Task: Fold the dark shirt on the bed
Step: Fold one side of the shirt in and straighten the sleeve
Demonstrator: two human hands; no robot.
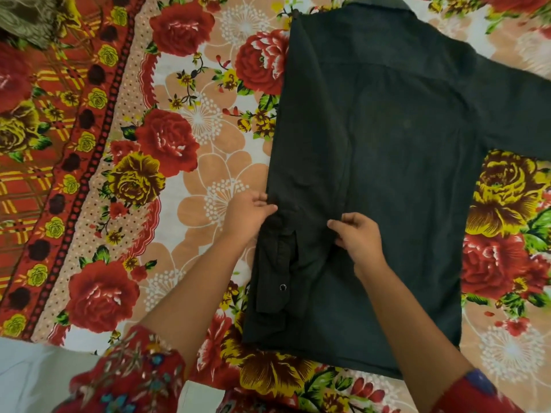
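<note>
Sleeves (134, 374) of red embroidered cloth sit nearest, at 7 and 5 o'clock of the view, and a bare forearm runs up from each toward the middle. A pale white surface (29, 368) fills the corner at 8 o'clock, beside the edge of the floral bedsheet (179, 150), which is printed with red and yellow roses on peach and white.

The dark shirt (402, 138) lies spread on that sheet, filling the centre and the 1 to 4 o'clock part of the view, its hem toward the person at 6 o'clock. Its 9 o'clock side is turned in over the body. The folded sleeve (286, 263) runs down that side toward the hem, rumpled, ending in a cuff (274, 296) with a small snap button (282, 287).

The left hand (249, 211) is at the shirt's 9 o'clock edge, thumb and fingertips closed on the cloth where the folded sleeve bunches. The right hand (359, 235), at its 3 o'clock side, rests on the shirt with fingers curled down and thumb drawn in, pinching a fold of fabric. The hands are near each other but apart.

Farther off, the other sleeve (518, 108) stretches flat toward 3 o'clock and leaves the view. The collar (381, 4) lies at 12 o'clock, at the top edge. An olive-brown cloth (24, 19) sits bunched in the far corner at 11 o'clock, well apart from the shirt.
</note>
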